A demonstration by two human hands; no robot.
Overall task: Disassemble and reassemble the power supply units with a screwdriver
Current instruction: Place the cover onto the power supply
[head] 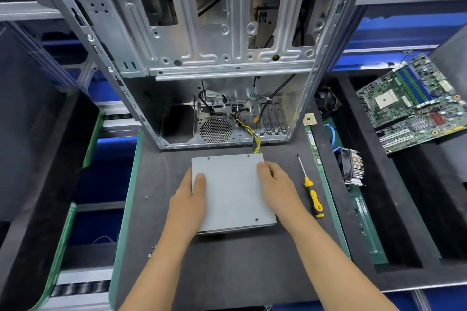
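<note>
A grey metal power supply unit (pixel 231 190) lies flat on the dark mat, just in front of the open computer case (pixel 202 58). Its yellow and black cables (pixel 254 137) run back into the case. My left hand (pixel 189 199) grips the unit's left edge, thumb on top. My right hand (pixel 276 184) grips its right edge, thumb on the top face. A screwdriver with a yellow and black handle (pixel 313 197) lies on the mat to the right of the unit, tip pointing away from me, untouched.
A green motherboard (pixel 414 103) rests at the right on a black tray. A heatsink with fan (pixel 352 166) and a memory stick (pixel 313 144) lie right of the mat. Small screws (pixel 152 250) sit on the mat's left edge. Black foam trays flank both sides.
</note>
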